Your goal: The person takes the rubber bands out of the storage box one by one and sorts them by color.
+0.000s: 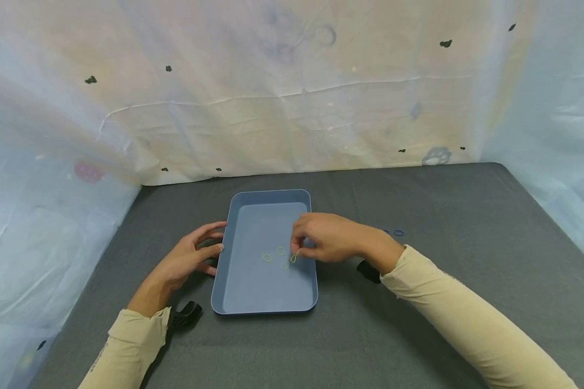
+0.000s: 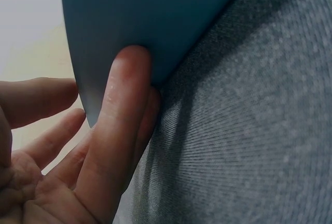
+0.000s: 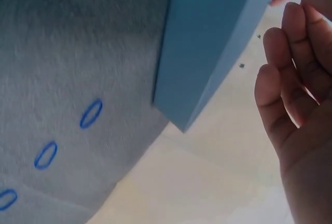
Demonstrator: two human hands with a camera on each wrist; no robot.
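Observation:
A shallow blue-grey tray (image 1: pixel 253 292) lies on the cloth. My left hand (image 1: pixel 187 259) rests its fingertips against the tray's left outer wall, and the left wrist view has the thumb (image 2: pixel 127 84) pressed flat on that wall. Over the tray's right half, my right hand (image 1: pixel 336 237) pinches a small yellow-green rubber band (image 1: pixel 293 259) between thumb and index finger. Similar bands lie on the tray floor just left of it: one band (image 1: pixel 267 258), another (image 1: pixel 280 250) and a third (image 1: pixel 285 265) close to the pinched one.
Blue rubber bands (image 3: pixel 92 114) lie in a row on the grey cloth (image 1: pixel 433 205) right of the tray; in the head view my right forearm partly covers them, with one band (image 1: pixel 398 233) showing. A pale hanging sheet (image 1: pixel 282 124) borders the table at the back and sides.

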